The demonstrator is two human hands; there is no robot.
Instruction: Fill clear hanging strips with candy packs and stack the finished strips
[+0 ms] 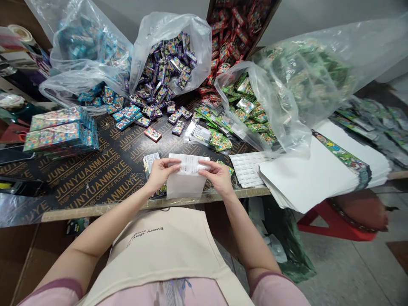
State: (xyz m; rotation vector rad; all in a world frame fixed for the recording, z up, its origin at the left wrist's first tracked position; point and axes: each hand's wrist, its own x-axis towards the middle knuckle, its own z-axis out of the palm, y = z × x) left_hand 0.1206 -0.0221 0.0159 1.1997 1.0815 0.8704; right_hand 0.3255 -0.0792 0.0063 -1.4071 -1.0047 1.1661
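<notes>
Between my two hands is a white sticker sheet [186, 185], held near the table's front edge. Small print runs across its upper strip, and the lower part is plain and slightly see-through. My left hand [161, 172] pinches the strip's left end with thumb and forefinger. At the right end, my right hand [219, 174] pinches it the same way. Partly covered by the sheet and my left hand is a flat printed packet [150, 160]. Another sheet of printed labels [247, 168] lies to the right of my right hand.
Clear bags hold small purple boxes [162, 70], blue boxes [108, 95] and green boxes [245, 106]. Red boxes [223, 51] fill a carton behind. Wrapped box stacks [60, 131] stand left. White sheets [293, 178] overhang the table [105, 170] edge above a red stool [338, 225].
</notes>
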